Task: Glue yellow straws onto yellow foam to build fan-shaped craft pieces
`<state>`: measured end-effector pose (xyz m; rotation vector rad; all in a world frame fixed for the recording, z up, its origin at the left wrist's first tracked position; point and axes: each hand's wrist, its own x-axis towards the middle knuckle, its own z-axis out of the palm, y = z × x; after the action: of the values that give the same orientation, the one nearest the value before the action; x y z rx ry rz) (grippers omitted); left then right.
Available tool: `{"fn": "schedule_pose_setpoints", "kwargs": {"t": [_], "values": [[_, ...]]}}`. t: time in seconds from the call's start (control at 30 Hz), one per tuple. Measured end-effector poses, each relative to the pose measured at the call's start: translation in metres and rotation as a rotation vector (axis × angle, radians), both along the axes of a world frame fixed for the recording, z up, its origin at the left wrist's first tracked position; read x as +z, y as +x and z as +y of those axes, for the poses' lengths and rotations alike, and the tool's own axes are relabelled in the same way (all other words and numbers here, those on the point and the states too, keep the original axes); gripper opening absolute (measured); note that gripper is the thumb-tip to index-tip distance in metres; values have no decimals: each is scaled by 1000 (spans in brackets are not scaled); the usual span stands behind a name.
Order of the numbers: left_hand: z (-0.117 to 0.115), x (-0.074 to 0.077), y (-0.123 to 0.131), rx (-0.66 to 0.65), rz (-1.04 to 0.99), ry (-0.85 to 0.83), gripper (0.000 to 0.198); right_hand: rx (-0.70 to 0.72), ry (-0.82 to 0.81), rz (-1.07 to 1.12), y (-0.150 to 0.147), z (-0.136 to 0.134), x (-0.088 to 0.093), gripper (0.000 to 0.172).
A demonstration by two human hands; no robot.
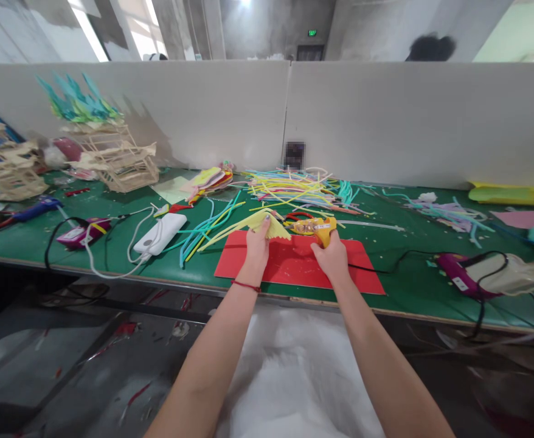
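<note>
left hand [258, 244]: gripping yellow paper [278, 228]; could crumple it if squeezed
right hand [332, 257]: wrapped around glue gun [324, 227]; could burn left hand if tipped closer
cord [368, 268]: could tug aim off if snagged

My left hand [258, 240] held the yellow piece [278, 227], thin, pale and jagged along its lower edge, slanting above the red mat [294, 263]. My right hand [332, 254] gripped the glue gun [325, 229], yellow with a white label, its nozzle pointing left toward the piece; I couldn't tell whether they touched.
</note>
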<state>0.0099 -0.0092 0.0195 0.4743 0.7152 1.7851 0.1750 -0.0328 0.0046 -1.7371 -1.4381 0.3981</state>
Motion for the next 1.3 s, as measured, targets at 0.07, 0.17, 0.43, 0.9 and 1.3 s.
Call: {"fn": "schedule_pose_setpoints", "kwargs": {"t": [0.07,0.17,0.43,0.9,1.3], "values": [[0,0,0,4,8,1,28,-9,-20,-14,0,-1,1,40],[0,-1,0,10,18,10,29,-23,-54,-40,-1,-2,3,39],[3,-1,-3,43,-25,-11,29,-36,-75,-63,-1,-3,5,38],[4,-4,-5,46,-57,20,26,-70,-150,-208,-3,-7,10,40],[4,-1,-5,60,-99,8,24,-86,-159,-236,-3,-7,11,43]]}}
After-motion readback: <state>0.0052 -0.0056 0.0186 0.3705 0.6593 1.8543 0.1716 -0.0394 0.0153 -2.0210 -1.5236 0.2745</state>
